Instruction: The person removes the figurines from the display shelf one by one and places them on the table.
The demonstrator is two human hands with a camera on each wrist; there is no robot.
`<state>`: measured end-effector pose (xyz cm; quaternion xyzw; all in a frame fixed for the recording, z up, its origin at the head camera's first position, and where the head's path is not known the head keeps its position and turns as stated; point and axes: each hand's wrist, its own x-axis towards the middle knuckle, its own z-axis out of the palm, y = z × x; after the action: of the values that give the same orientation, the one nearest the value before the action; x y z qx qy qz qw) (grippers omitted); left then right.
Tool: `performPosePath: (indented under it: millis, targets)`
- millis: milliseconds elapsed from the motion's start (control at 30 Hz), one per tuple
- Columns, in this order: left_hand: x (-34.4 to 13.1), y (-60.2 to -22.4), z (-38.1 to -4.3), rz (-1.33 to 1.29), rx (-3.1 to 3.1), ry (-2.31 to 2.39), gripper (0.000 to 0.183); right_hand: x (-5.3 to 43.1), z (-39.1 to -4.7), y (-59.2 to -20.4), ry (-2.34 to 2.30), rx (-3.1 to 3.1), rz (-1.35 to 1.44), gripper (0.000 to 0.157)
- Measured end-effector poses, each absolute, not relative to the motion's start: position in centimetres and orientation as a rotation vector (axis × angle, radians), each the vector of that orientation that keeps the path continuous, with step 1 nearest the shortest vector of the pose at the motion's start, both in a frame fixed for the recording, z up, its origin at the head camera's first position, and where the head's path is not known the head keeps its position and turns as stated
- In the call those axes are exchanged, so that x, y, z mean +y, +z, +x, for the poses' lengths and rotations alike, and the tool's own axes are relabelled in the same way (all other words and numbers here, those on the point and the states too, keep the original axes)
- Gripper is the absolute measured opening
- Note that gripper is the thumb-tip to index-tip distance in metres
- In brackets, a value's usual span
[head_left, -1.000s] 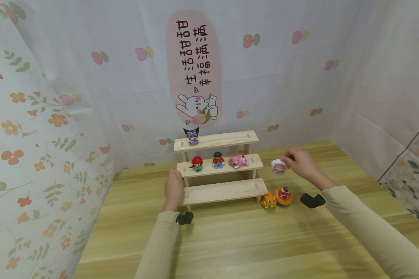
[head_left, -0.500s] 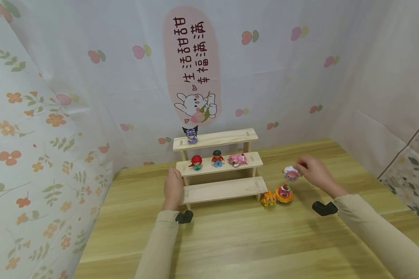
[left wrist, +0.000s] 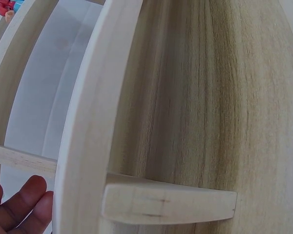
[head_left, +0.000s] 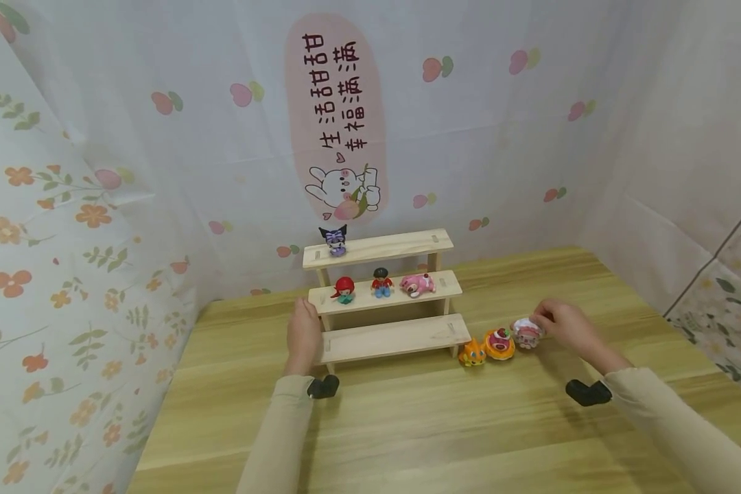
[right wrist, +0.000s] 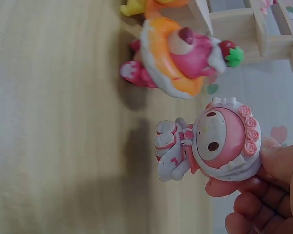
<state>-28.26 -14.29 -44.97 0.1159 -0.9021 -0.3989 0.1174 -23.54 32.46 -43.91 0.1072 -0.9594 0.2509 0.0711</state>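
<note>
My right hand pinches the head of a figurine in a white rose-trimmed hood. In the right wrist view, this figurine's feet point toward the tabletop, beside a pink bear figurine in an orange ring. An orange figurine with blue eyes stands to the bear's left. At the left end of a three-step wooden display stand, my left hand rests with fingers loosely bent. The left wrist view shows its fingertips by the stand's side, with the rest of that hand out of frame.
The middle step holds a red-haired figurine, a figurine in a red jacket and a lying pink figurine. A purple figurine with black ears is on the top step. Printed cloth hangs behind the wood-grain table.
My right hand has carried the hooded figurine to the right and down, to beside the bear in the orange ring. My left hand has stayed at the stand's left end.
</note>
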Motion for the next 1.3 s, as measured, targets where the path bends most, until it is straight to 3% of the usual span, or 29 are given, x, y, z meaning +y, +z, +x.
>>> performPosePath:
  millis: [1300]
  targets:
    - [-14.3,-44.9,-28.2,0.321,-2.609,-1.151,0.032,33.1,-22.3,-44.5,0.829,-2.926,0.372,0.008]
